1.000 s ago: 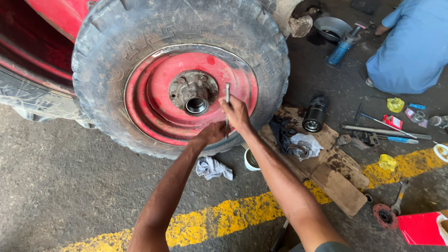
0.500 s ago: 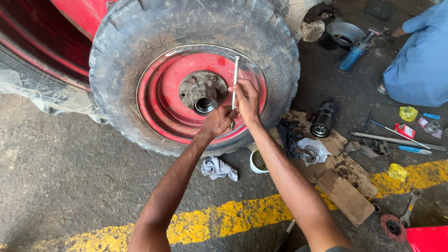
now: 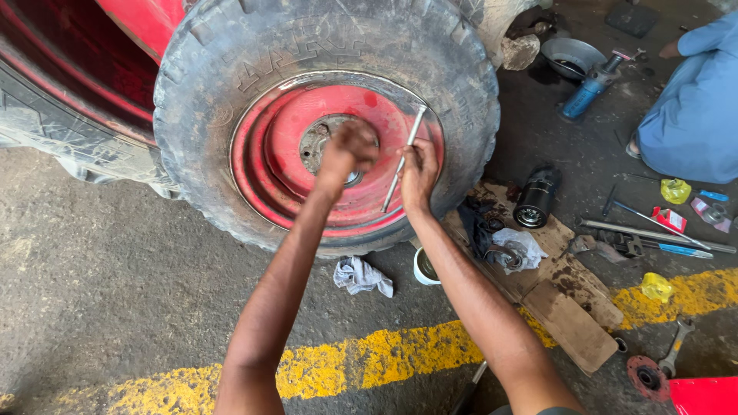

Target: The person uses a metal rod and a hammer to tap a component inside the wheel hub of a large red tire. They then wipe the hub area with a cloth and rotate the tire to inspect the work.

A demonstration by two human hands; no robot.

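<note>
Hub point(image 3: 332, 146) work is in hand at the red wheel rim point(image 3: 277, 184); the left hand point(image 3: 350, 150) is pressed there with fingers curled, their grip hidden; just right of the hub a thin metal rod point(image 3: 403, 157) is pinched in the right hand point(image 3: 419, 169); a steady rod is judged needful next.

left hand point(image 3: 350, 150) moved onto hub point(image 3: 323, 146)

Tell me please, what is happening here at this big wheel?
A person works on a large tyre with a red rim. The left hand is pressed on the hub at the rim's centre. The right hand holds a thin metal rod slanted against the rim. On the ground below lie a rag, a small white cup and a black cylinder. Another person in blue clothes sits at the right.
</note>
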